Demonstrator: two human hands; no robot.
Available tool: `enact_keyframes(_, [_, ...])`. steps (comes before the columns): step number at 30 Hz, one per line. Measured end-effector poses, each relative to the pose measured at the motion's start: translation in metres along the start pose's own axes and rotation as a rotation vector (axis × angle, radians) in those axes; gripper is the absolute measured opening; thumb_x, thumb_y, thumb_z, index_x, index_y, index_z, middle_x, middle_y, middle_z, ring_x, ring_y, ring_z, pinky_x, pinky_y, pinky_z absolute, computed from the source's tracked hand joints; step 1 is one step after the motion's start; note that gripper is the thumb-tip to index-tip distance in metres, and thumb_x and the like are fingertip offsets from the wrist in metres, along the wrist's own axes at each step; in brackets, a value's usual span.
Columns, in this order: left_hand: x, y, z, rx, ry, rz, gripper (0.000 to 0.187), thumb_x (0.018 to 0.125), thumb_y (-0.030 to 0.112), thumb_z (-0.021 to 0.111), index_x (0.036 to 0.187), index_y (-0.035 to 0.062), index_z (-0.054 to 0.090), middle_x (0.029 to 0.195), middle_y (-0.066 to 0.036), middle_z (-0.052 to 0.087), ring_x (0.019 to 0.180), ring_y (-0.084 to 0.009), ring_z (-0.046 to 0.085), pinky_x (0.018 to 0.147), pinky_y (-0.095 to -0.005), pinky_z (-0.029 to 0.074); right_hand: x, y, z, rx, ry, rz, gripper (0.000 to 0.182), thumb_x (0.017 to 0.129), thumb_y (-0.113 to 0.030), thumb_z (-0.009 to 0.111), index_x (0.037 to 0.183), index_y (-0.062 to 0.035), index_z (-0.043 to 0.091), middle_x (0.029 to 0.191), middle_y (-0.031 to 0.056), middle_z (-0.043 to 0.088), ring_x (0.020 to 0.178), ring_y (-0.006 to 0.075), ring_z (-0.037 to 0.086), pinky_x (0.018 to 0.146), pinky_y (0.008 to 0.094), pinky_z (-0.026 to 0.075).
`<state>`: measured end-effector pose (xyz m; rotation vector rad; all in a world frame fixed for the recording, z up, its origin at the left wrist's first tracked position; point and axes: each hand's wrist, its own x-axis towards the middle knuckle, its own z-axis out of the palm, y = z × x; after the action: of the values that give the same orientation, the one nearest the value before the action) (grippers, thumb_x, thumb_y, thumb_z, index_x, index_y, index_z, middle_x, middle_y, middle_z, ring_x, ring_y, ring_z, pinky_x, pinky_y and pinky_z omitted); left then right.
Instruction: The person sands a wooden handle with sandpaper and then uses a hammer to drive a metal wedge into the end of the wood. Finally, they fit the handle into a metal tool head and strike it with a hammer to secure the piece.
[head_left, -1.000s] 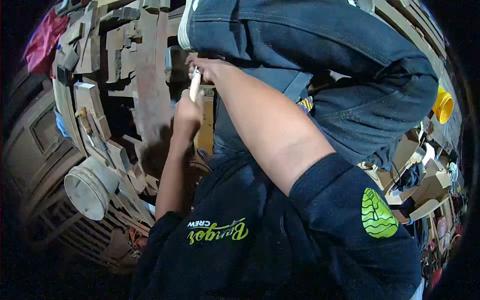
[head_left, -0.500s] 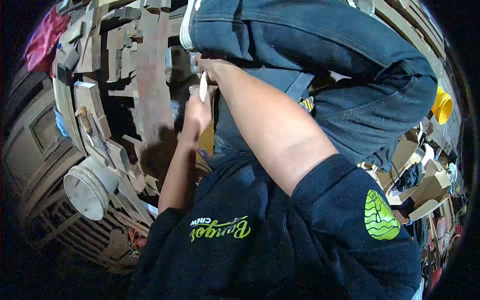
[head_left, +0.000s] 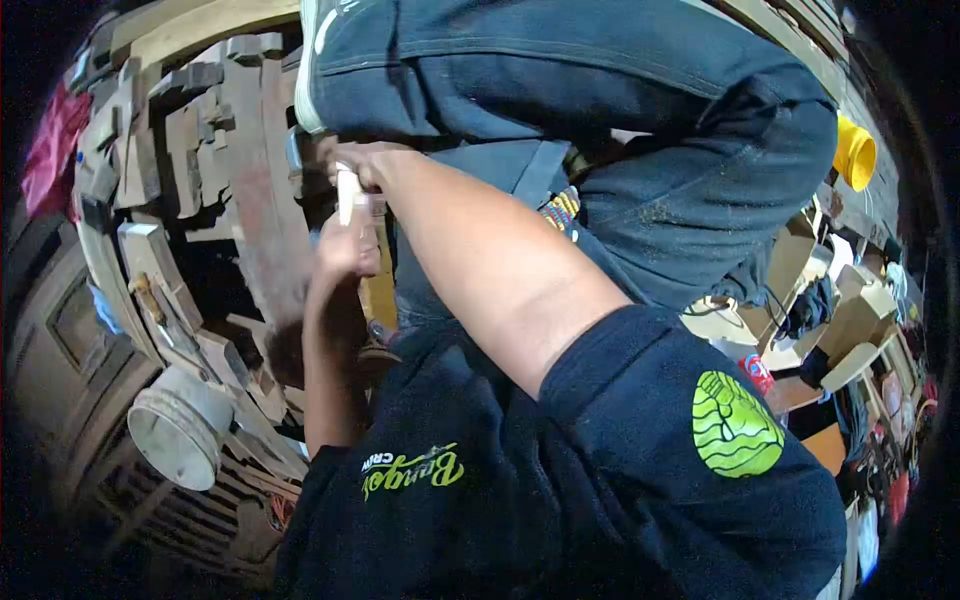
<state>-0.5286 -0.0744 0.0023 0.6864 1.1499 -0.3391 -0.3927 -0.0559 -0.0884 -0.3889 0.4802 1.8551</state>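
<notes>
My right hand (head_left: 350, 162) reaches across from the right, its closed fingers blurred by motion beside the shoe. I cannot make out what it holds. Just below it, my left hand (head_left: 348, 243) is closed around a pale, narrow piece (head_left: 346, 196) that looks like wood. The upper end of this piece meets my right fingers. Its lower end lies along my left hand, and the hidden part cannot be seen. Both hands are close together in front of my dark apron (head_left: 500, 170).
Wooden boards (head_left: 255, 190) and offcuts lie at the left. A tool with a wooden handle (head_left: 148, 297) rests on a block above a white bucket (head_left: 175, 430). At the right are a yellow container (head_left: 853, 152) and cardboard boxes (head_left: 790, 260). A red cloth (head_left: 55, 150) hangs upper left.
My hands and the pale piece now appear farther left in view; the whole scene has shifted left as well. My hands stay close together, with more blur on the right fingers.
</notes>
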Motion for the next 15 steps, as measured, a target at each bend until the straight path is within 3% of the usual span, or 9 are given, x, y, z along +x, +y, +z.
enact_keyframes(1, [-0.032,0.022,0.044,-0.044,0.044,0.016,0.031,0.099,0.041,0.043,0.087,0.0124,0.046,0.053,0.002,0.034,0.034,-0.0124,0.031,0.034,-0.0303,0.026,-0.002,0.000,-0.007,0.058,-0.067,0.014,0.028,0.081,-0.013,0.063,0.058,-0.0127,0.047,0.051,-0.0007,0.049,0.046,0.0154,0.052,0.048,0.0315,0.049])
enact_keyframes(3, [-0.048,0.019,0.040,-0.523,-0.209,-0.010,0.032,0.097,0.043,0.045,0.090,0.0126,0.045,0.053,0.003,0.027,0.034,-0.0118,0.028,0.034,-0.0295,0.026,-0.034,-0.006,0.024,-0.138,-0.037,0.084,0.026,0.081,-0.011,0.062,0.059,-0.0122,0.048,0.052,-0.0009,0.049,0.048,0.0149,0.052,0.049,0.0318,0.050])
enact_keyframes(5, [-0.038,0.002,0.027,-0.449,-0.234,0.027,0.035,0.097,0.043,0.047,0.091,0.0082,0.048,0.055,0.002,0.039,0.038,-0.0142,0.039,0.039,-0.0318,0.034,-0.022,0.001,0.011,-0.110,-0.164,0.122,0.024,0.081,-0.010,0.062,0.060,-0.0106,0.049,0.053,0.0003,0.049,0.049,0.0159,0.052,0.051,0.0331,0.051])
enact_keyframes(7, [-0.022,0.002,0.036,0.914,0.457,0.526,0.039,0.095,0.040,0.050,0.098,0.0011,0.051,0.066,-0.012,0.059,0.054,-0.0266,0.057,0.053,-0.0397,0.046,-0.023,0.003,0.010,-0.193,0.167,0.004,0.017,0.082,-0.012,0.060,0.067,-0.0102,0.054,0.057,0.0037,0.052,0.048,0.0201,0.052,0.048,0.0361,0.048])
enact_keyframes(9, [-0.021,0.009,0.063,1.273,0.828,0.233,0.041,0.091,0.032,0.055,0.108,-0.0049,0.050,0.086,-0.031,0.061,0.083,-0.0448,0.060,0.076,-0.0480,0.047,-0.019,0.006,0.011,-0.173,0.337,-0.068,0.018,0.082,-0.013,0.061,0.066,-0.0096,0.054,0.057,0.0033,0.052,0.048,0.0201,0.053,0.050,0.0353,0.049])
enact_keyframes(11, [0.000,-0.004,0.046,1.342,0.748,0.477,0.037,0.092,0.034,0.055,0.102,-0.0016,0.052,0.074,-0.023,0.061,0.068,-0.0367,0.062,0.061,-0.0445,0.049,-0.011,0.007,0.006,-0.119,0.181,-0.033,0.016,0.082,-0.014,0.061,0.068,-0.0094,0.054,0.057,0.0030,0.052,0.047,0.0200,0.052,0.050,0.0352,0.049])
enact_keyframes(13, [-0.011,0.012,0.047,0.516,0.412,0.058,0.030,0.095,0.033,0.051,0.092,0.0035,0.052,0.061,-0.010,0.053,0.046,-0.0227,0.052,0.043,-0.0375,0.042,0.000,0.004,-0.004,-0.057,0.029,-0.011,0.014,0.082,-0.014,0.060,0.070,-0.0093,0.055,0.057,0.0027,0.053,0.047,0.0199,0.052,0.049,0.0352,0.049])
enact_keyframes(14, [0.002,-0.002,-0.003,0.484,-0.048,0.401,0.027,0.098,0.034,0.048,0.087,0.0091,0.049,0.055,0.002,0.038,0.038,-0.0086,0.034,0.035,-0.0264,0.029,0.003,0.004,-0.009,-0.024,-0.046,0.001,0.013,0.082,-0.014,0.060,0.071,-0.0092,0.055,0.057,0.0026,0.053,0.046,0.0199,0.051,0.049,0.0352,0.049])
enact_keyframes(15, [-0.046,0.025,0.052,-0.064,-0.021,0.076,0.027,0.099,0.035,0.045,0.088,0.0096,0.047,0.054,0.005,0.034,0.038,-0.0062,0.031,0.035,-0.0229,0.027,0.004,0.006,-0.012,0.009,-0.123,0.017,0.013,0.082,-0.014,0.060,0.072,-0.0091,0.055,0.057,0.0024,0.053,0.046,0.0198,0.051,0.049,0.0352,0.049])
